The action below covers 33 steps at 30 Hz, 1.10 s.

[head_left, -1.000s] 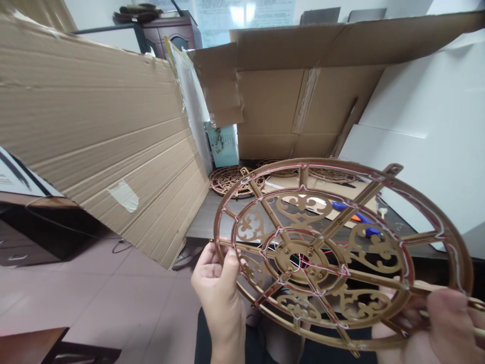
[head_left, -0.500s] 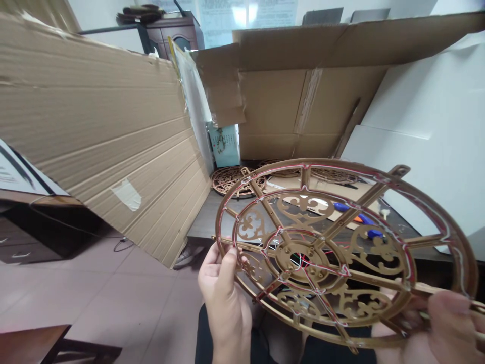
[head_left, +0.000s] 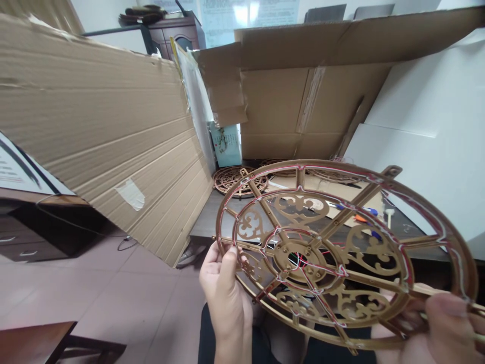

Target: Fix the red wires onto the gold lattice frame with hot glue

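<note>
Between my two hands I hold a large round bronze-coloured openwork frame (head_left: 299, 192), tilted up above my lap. It has spokes, scrollwork panels and red and white wires running along its rings. My left hand (head_left: 226, 283) pinches the rim at the left, thumb on the near face. At the lower right my right hand (head_left: 443, 323) is closed round the rim, with some fingers hidden behind it. Thin red, green and white wires show through the hub opening. Behind the frame, partly covered by it, lie blue-handled tools (head_left: 373, 212) on the desk.
Similar round frames (head_left: 240, 182) lie at the back of the dark desk (head_left: 212, 215). A light blue box (head_left: 226, 146) stands behind them. Cardboard sheets (head_left: 113, 116) wall the left and back, and a white panel (head_left: 413, 111) the right. A wooden stool (head_left: 38, 344) is at lower left.
My view has shifted slightly, so the desk and walls sit a little further right. Both hands keep their hold on the round frame, which has hardly moved.
</note>
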Tool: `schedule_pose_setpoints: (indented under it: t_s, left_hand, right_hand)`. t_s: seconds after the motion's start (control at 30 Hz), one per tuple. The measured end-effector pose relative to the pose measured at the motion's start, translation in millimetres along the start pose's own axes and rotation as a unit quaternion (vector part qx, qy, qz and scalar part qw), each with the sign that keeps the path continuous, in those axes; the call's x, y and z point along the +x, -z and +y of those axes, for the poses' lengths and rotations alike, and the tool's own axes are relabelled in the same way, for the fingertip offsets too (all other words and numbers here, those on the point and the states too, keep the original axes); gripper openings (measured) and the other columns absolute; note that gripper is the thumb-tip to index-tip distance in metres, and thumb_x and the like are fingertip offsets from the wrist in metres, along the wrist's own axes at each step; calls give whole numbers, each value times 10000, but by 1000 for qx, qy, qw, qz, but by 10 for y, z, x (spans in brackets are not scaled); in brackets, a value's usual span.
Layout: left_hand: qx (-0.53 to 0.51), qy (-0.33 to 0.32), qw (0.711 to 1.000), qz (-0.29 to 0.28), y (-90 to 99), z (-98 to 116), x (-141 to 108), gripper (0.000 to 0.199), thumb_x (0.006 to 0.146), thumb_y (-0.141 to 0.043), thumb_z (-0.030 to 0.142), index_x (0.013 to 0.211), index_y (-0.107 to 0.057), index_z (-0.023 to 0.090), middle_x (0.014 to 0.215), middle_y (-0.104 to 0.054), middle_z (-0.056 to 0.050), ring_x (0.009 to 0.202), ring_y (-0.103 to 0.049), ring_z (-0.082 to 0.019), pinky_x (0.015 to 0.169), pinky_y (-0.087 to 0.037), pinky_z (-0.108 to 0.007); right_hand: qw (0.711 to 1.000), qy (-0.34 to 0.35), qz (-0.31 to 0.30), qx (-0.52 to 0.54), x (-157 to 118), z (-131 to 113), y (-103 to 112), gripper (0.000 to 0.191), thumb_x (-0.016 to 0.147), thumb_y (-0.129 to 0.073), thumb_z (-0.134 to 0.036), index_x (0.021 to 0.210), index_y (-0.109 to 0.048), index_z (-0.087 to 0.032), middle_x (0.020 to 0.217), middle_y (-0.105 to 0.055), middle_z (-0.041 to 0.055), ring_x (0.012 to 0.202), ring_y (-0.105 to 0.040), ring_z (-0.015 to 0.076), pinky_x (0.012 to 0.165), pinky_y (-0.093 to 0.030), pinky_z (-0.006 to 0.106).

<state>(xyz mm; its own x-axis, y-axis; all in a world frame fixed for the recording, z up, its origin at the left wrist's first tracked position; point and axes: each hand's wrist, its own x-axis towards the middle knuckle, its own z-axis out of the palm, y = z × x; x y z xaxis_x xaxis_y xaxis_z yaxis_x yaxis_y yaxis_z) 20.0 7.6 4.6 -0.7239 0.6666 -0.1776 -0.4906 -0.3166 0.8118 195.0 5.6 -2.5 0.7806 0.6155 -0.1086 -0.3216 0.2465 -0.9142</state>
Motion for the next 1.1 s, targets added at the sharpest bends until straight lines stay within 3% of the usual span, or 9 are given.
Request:
schedule_pose_setpoints:
  t_s: [0.1,0.27,0.4,0.7,1.1]
  left_hand:
    - [12,-3,1000,3,24,-25,53,380,605,-901,265,908,-707,143,760,-662,6,601,-580,-61,561,-482,-127]
    - [33,-1,999,-14,34,-18,69,334,643,-883,269,893,-694,154,768,-651,6,609,-556,-68,572,-481,-144]
    - [44,0,999,-29,30,30,15,322,655,-882,289,873,-684,158,764,-656,-8,617,-571,-89,599,-507,-181]
    - [57,-8,996,-62,77,59,-61,331,700,-885,349,909,-703,167,784,-667,-19,652,-600,-107,622,-535,-202]
    - [102,-45,992,-66,107,61,-71,281,716,-885,347,871,-732,170,773,-679,-6,630,-608,-97,603,-521,-181]
  right_hand:
    - [999,-27,42,8,-43,-22,-42,404,426,-965,-421,626,-651,-263,704,-553,18,614,-567,194,382,-496,330]
    - [999,-38,-3,-3,22,22,-48,409,510,-955,-436,621,-622,-228,619,-594,8,490,-592,192,344,-493,326]
    - [999,-52,-11,8,97,30,-52,502,450,-993,-465,588,-590,-198,561,-584,-5,462,-588,170,355,-509,294]
    - [997,-57,-47,28,198,101,-11,481,530,-971,-488,665,-618,-190,634,-638,-2,516,-611,170,437,-577,325]
    - [994,-100,-17,47,277,57,-32,368,549,-968,-396,661,-665,-221,672,-640,25,549,-637,178,464,-555,322]
